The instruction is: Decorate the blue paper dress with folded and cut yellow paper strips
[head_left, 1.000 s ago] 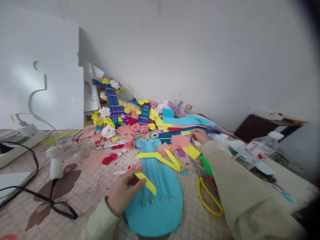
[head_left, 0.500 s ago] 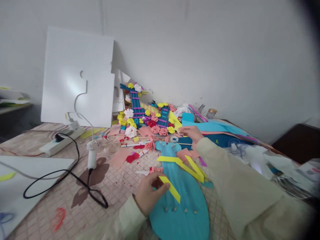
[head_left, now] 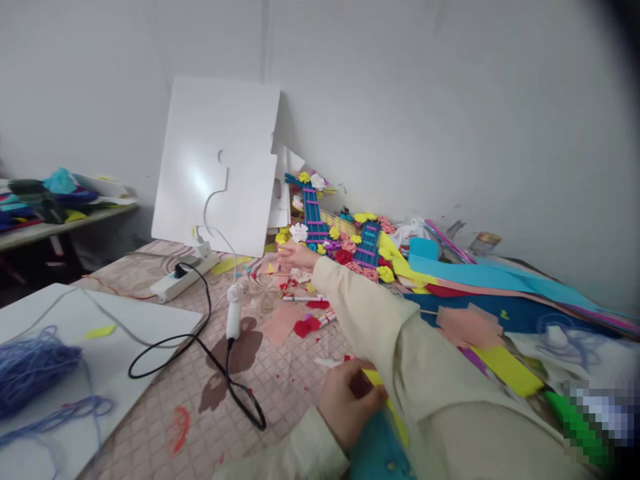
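Observation:
My left hand (head_left: 350, 400) is closed, pinching a yellow paper strip (head_left: 373, 377) between thumb and fingers. Under it shows part of a turquoise guitar-shaped piece (head_left: 377, 443), largely covered by my right sleeve. My right hand (head_left: 299, 255) stretches across the table, its fingers extended leftward in front of the white board, with nothing visible in them. Close to its fingertips lie small paper scraps. Just behind it stand blue guitar-neck shapes (head_left: 314, 217) with purple bands, surrounded by yellow, white, pink and red paper flowers (head_left: 344, 256).
A white glue gun (head_left: 233, 313) stands on the patterned table, its black cable looping to a power strip (head_left: 183, 277). A white board (head_left: 215, 167) leans on the wall. Blue yarn (head_left: 37, 363) lies on a white sheet at left. Turquoise strips (head_left: 480, 273) lie at right.
The view has turned left. My right hand has moved left across the table, its sleeve now covering most of the turquoise piece. My left hand still holds the yellow strip.

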The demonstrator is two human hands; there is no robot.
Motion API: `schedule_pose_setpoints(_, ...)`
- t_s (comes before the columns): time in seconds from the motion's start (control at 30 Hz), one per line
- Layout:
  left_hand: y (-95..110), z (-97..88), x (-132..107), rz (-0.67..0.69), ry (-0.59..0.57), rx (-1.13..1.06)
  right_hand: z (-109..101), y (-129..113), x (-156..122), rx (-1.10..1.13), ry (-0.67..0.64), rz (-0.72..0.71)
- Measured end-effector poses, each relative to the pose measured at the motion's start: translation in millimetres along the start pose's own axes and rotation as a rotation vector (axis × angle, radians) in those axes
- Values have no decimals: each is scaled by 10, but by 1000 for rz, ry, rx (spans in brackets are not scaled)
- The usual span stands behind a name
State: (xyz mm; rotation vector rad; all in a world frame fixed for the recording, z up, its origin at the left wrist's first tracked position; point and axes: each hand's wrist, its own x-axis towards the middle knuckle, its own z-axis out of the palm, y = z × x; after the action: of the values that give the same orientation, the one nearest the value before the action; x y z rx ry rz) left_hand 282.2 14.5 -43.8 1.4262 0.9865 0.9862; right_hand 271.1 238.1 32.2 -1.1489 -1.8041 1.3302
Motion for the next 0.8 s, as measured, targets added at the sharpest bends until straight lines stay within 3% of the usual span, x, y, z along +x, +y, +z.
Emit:
schedule_pose_setpoints(0.1, -22, 8, 12, -11, 5, -40, -125, -91, 38, 60, -55, -21)
schedule_pose_setpoints(0.2, -18, 17, 10, -5, 3, -76, -470, -156, -168, 74, -68, -11)
schedule_pose_setpoints(0.33, 8, 21, 9, 24, 2, -119, -930, -188, -786, 40, -6, -14)
schedule_pose_setpoints(0.47, 52, -11, 36, 57, 9, -169, -1170, -161, -1603, -63, 47, -8)
schedule_pose_setpoints(0.63, 119, -107, 88, 93, 108, -215, -1241, -106, -2486, -236, 133, -13)
schedule_pose_setpoints(0.8, 143, -132, 105, 106, 144, -222, -955, 109, -2884, -334, 219, -24)
